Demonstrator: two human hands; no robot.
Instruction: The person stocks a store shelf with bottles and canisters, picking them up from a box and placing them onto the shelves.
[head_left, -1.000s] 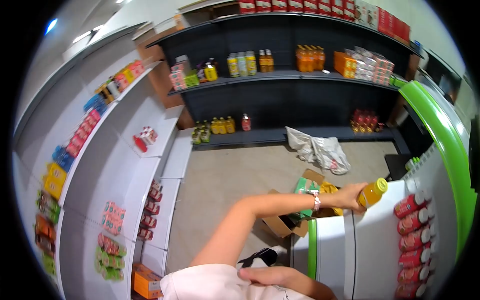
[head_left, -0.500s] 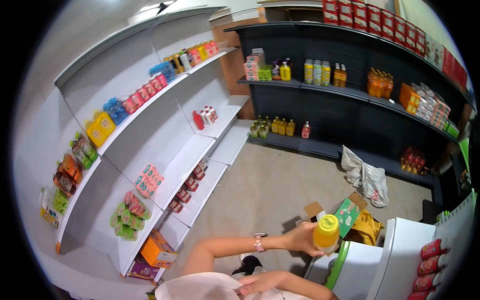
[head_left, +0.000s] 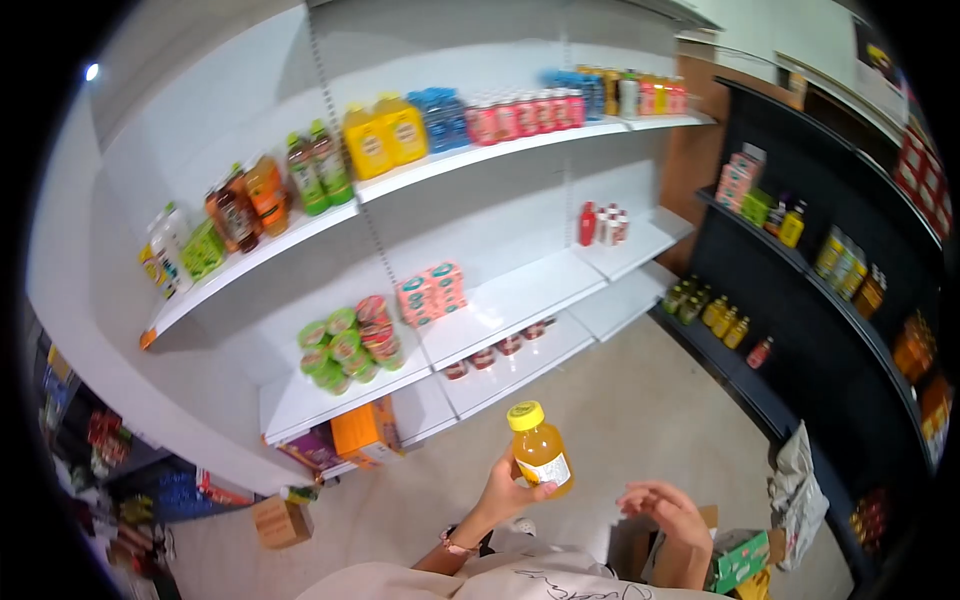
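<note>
A bottle of orange-yellow juice [head_left: 541, 447] with a yellow cap and a white label stands nearly upright, tilted slightly, in front of me. My left hand [head_left: 508, 493], with a bracelet at the wrist, is wrapped round its lower part. To the right of the bottle and apart from it, my right hand [head_left: 668, 512] is raised with loosely curled fingers spread and nothing in them. Beyond the bottle is a white shelf unit [head_left: 520, 355], holding green and red tubs [head_left: 345, 350] and a pink patterned pack [head_left: 432, 292] on its middle level.
Drinks, including yellow bottles [head_left: 385, 135] and pink bottles [head_left: 525, 115], line the top white shelf. An orange box [head_left: 365, 433] sits low at left. A cardboard box [head_left: 282, 522], a green carton [head_left: 742, 558] and a white sack [head_left: 798, 500] lie on the floor. Dark shelves [head_left: 790, 370] stand right.
My view has turned left toward the white shelves. The juice bottle, still in my left hand, has moved left in view and its label now shows. My right hand has risen from my lap.
</note>
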